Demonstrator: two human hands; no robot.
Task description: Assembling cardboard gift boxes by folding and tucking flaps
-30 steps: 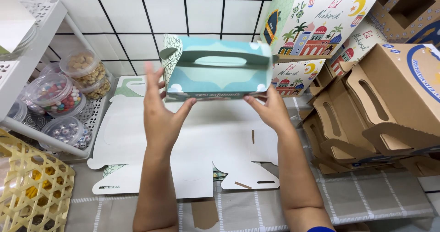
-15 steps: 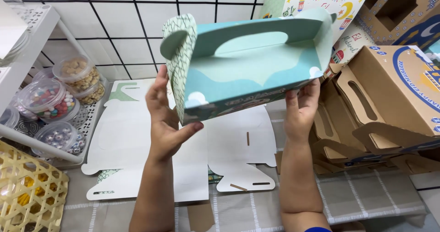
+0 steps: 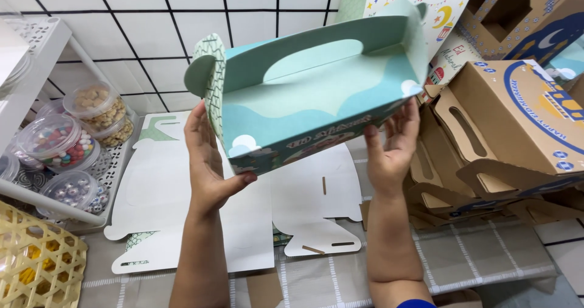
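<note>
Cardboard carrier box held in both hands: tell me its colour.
Teal cardboard carrier box with paler green waves; head view.

Carrier box [image 3: 316, 101]: teal card, folded, cut-out handle panel, paler wave print, patterned rounded end flap at left; held aloft between both palms, tilted.

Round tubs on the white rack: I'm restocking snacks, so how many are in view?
4: one of biscuits at back, colourful sweets in the middle, silvery sweets in front, one cut off at left. More may be hidden.

Flat box blanks [image 3: 182, 204] on checked tablecloth [image 3: 474, 259]
</note>
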